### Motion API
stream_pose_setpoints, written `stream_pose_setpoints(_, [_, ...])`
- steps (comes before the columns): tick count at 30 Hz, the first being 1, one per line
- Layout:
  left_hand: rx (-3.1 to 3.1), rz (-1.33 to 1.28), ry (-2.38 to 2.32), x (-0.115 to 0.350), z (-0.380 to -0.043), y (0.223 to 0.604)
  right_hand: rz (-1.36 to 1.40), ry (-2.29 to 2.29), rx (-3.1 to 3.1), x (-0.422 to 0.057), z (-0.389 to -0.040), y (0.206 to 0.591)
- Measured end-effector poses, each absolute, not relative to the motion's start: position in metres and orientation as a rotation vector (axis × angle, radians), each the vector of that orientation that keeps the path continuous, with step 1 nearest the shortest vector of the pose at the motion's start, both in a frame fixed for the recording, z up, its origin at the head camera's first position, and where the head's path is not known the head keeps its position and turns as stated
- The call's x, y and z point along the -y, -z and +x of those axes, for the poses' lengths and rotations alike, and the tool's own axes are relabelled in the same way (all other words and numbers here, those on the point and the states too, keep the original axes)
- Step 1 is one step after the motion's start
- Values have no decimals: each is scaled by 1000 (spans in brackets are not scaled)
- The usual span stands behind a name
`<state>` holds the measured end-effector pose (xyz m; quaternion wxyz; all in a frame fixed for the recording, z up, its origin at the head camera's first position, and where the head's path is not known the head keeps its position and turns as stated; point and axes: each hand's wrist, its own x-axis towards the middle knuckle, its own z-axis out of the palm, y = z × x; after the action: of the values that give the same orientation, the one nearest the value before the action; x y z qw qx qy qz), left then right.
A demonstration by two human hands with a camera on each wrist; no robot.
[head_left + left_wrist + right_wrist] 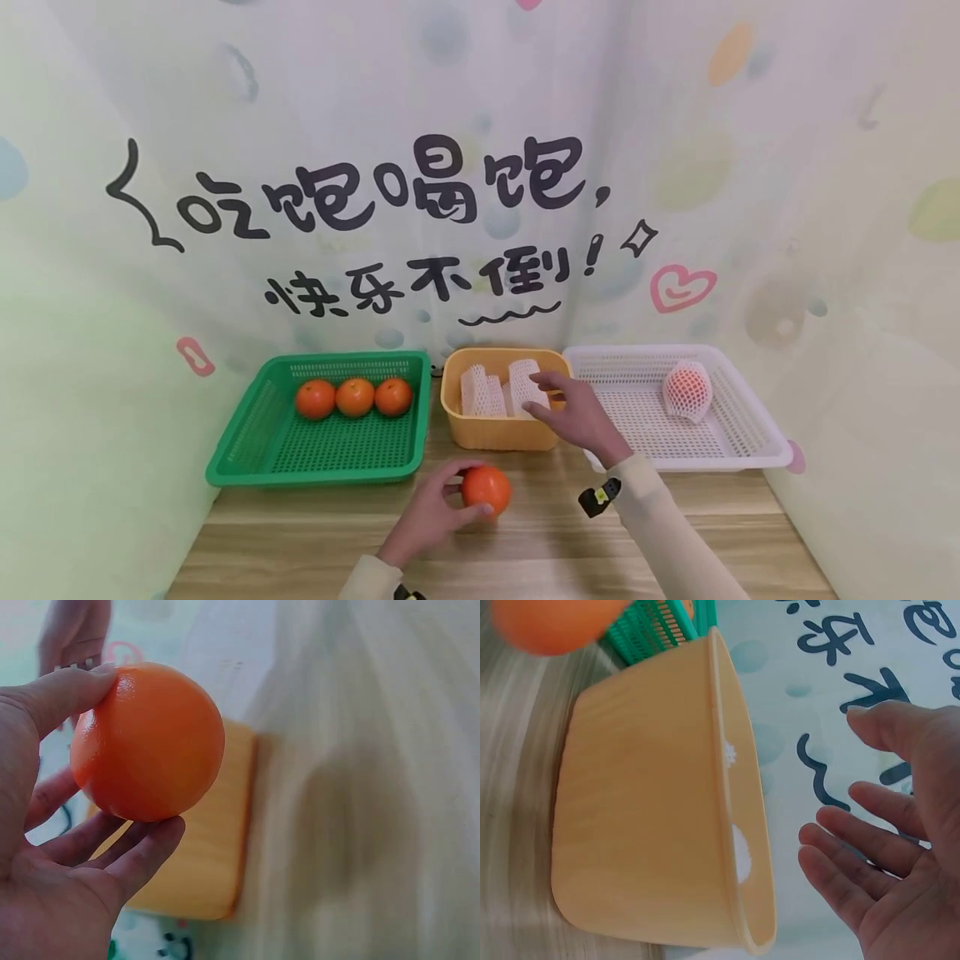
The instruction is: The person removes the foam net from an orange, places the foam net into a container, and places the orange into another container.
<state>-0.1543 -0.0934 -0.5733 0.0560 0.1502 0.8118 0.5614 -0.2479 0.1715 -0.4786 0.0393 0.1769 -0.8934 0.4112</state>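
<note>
My left hand [429,515] holds a smooth, shiny orange [489,492] above the wooden table. In the left wrist view its thumb lies on one side of the orange [161,742] and the fingers on the other. My right hand [581,414] hovers over the right side of a yellow bin [502,435] with its fingers loosely spread. White foam fruit nets [483,393] stand in that bin. Nothing shows between the fingers of the right hand [900,832] in the right wrist view, where the nets are mostly hidden behind the bin wall.
A green basket [337,477] on the left holds 3 more oranges [355,397] in a row. To the right, a white basket [697,463] contains one orange wrapped in a foam net [687,392]. A printed curtain [480,83] hangs close behind the containers.
</note>
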Motion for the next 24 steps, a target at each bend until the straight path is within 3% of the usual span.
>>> stream_pose_setpoints(10, [-2618,393,-1835,132,-162,526,782,-1180,2653,-145,-233,489])
stream_pose_setpoints(24, [-2896,316,-1661,204,-200,497,973,-1013,2704,-90,-213,508])
